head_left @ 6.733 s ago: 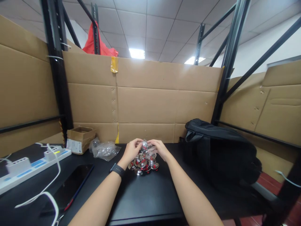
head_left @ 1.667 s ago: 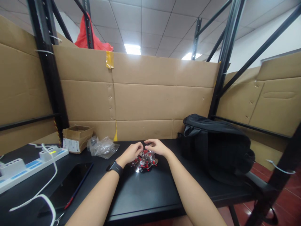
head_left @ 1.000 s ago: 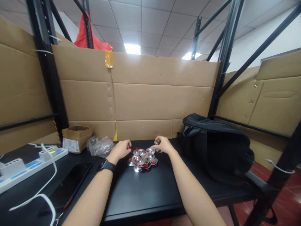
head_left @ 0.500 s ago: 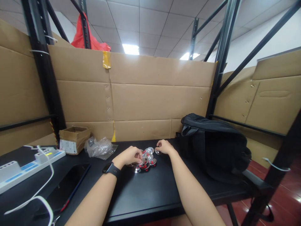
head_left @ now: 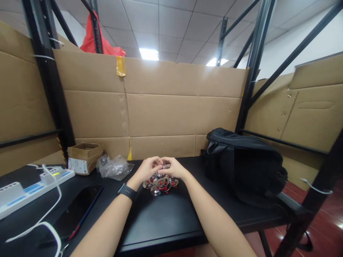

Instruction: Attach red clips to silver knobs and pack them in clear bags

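Observation:
A pile of shiny, silvery round discs with red parts (head_left: 160,184) lies on the black table; their exact kind is too small to make out. Over the top of this pile my two hands meet. My left hand (head_left: 148,169), a black watch on its wrist, comes in from the left with fingers closed at one shiny disc (head_left: 164,166). From the right, my right hand (head_left: 173,167) grips the same disc, its fingertips touching those of the left. The fingers partly hide both the disc and the back of the pile.
A black bag (head_left: 243,167) stands on the right. On the left are a small cardboard box (head_left: 84,157), a crumpled clear plastic bag (head_left: 115,167), a white power strip (head_left: 34,189) with cables, and a dark phone (head_left: 77,207). A cardboard wall (head_left: 160,114) closes off the back.
My right hand has moved left from beside the pile, bringing a shiny disc. My left hand has risen slightly from the pile, and both now meet above it.

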The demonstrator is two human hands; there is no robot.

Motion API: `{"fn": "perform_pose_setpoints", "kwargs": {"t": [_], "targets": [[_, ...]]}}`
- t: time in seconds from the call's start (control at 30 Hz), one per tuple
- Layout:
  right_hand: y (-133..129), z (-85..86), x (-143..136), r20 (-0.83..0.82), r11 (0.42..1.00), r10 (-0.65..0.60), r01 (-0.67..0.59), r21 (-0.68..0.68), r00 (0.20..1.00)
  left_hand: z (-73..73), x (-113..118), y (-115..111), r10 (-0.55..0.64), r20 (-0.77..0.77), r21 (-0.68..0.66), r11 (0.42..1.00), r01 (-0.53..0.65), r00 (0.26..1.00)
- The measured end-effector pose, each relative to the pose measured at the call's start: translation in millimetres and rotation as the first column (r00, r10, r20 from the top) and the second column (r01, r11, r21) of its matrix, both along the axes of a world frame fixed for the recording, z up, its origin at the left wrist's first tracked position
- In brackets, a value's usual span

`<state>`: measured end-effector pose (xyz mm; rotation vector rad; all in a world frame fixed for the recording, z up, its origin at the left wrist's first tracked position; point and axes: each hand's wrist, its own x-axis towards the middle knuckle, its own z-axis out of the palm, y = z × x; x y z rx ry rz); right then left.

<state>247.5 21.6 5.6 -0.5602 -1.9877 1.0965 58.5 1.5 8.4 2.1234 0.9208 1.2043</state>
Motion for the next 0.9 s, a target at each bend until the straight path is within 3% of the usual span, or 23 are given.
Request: {"fn": "perform_pose_setpoints", "kwargs": {"t": [0.17,0.27,0.33,0.47,0.53,0.7,0.9], "targets": [[1.4,1.2,-2.9,-0.095,0.995,-0.083,0.077,-0.057,0.992,0.2,0.5,5.8,-0.003,0.17,-0.043,0.999,0.011,0.985],[-1.9,5.4,-3.3,-0.199,0.982,-0.137,0.107,-0.153,0.97,-2.4,-1.7,11.7,0.108,0.244,-0.044,0.994,-0.1,0.964],[-5.2,6.3,-5.9,-0.273,0.97,-0.178,0.122,-0.21,0.945,-6.4,-2.8,15.1,0.154,0.199,-0.018,0.988,-0.154,0.968],[-4.4,0.0,-11.7,-0.287,0.95,-0.231,0.152,-0.272,0.93,-16.4,-2.0,17.6,0.042,0.075,-0.012,0.999,-0.041,0.996],[0.7,-5.6,-12.5,-0.225,0.952,-0.257,0.205,-0.228,0.94,-20.8,-1.3,17.9,0.049,0.068,-0.017,0.999,-0.048,0.996],[11.6,-14.6,-10.2,-0.073,0.939,-0.337,0.341,0.043,0.939,-26.9,-0.8,19.1,0.108,0.028,-0.015,0.994,-0.108,0.994],[6.7,-15.1,-12.7,-0.023,0.946,-0.316,0.317,0.062,0.948,-26.9,0.5,18.0,0.169,-0.049,0.043,0.985,-0.167,0.984]]}}
